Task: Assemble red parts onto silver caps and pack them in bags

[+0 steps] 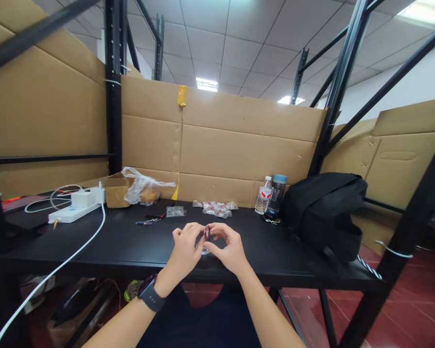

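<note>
Over the front of the black table (130, 246), my left hand (186, 245) and my right hand (227, 247) meet with fingers curled. Between their fingertips is a small, shiny, rounded brownish thing (207, 234), held on edge from both sides. Its kind is too small to make out. Just below it shows a pale, clear ring-like piece (205, 251), partly covered by my left fingers; whether the two are joined I cannot tell. Several clear packets with red bits (217, 209) lie beyond my hands. A flat clear bag (176, 211) lies left of them.
At the left are a power strip (70, 212) with a white cable, a small cardboard box (116, 191) and a plastic bag (141, 186). A water bottle (264, 195), a blue-lidded bottle (276, 195) and a black backpack (322, 212) stand right. Cardboard walls (239, 145) close the back.
</note>
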### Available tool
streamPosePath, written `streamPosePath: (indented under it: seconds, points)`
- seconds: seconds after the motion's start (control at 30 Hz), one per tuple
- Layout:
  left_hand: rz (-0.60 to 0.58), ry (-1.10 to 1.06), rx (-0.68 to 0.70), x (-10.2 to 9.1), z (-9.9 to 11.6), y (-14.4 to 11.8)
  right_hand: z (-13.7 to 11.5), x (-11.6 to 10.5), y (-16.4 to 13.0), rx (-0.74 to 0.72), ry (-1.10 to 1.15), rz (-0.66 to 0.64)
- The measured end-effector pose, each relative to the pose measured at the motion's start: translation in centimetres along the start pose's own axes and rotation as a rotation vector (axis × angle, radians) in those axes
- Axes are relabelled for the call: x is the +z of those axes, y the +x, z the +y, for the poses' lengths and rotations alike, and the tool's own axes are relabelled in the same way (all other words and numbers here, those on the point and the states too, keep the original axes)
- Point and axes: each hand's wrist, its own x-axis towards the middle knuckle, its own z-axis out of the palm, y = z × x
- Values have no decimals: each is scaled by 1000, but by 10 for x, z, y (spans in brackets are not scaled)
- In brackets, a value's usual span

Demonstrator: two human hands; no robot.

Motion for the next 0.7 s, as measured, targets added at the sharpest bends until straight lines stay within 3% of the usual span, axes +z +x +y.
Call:
streamPosePath:
  seconds: [0.7]
  points:
    - [-79,-89,-19,-1,0,3,2,1,1,48,88,-13]
